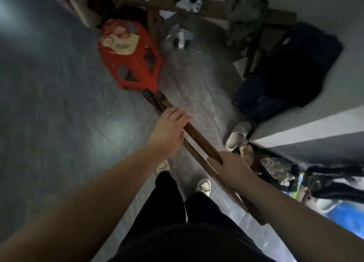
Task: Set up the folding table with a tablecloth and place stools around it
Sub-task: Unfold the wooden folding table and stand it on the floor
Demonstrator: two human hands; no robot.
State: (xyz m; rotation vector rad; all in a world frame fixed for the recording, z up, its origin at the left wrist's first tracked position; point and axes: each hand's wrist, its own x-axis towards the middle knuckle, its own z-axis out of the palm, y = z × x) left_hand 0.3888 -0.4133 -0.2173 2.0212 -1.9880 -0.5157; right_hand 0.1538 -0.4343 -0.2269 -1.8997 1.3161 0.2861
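I see the folded wooden frame (199,139), dark brown slats pressed together, held above the floor (49,104) and running diagonally from beside the right hip up toward the red plastic stool (130,59). Its far end, two rounded tips, sits just beside or against the stool's lower rim; I cannot tell whether they touch. My right hand (232,167) is wrapped around the frame near its closer end, fingers curled over the top slat, gripping it. My left hand (169,129) lies farther along the frame with fingers extended and loosely spread over the upper edge; whether it grips or only rests I cannot tell. The stool stands on the floor, its seat covered by a patterned pad, blurred. Beyond the stool a clear plastic bottle (180,36) lies on the floor, and behind it a wooden rack (216,7) carries a grey garment (246,19) and a white-and-blue cloth (190,3). A dark bag (285,68) slumps against the wall to the right. A pale slipper (237,134) rests near the wall corner, close to the right hand. Below, black trousers (169,202) and two light shoes (203,186) stand on the floor. Clutter at the right edge is too blurred to identify.
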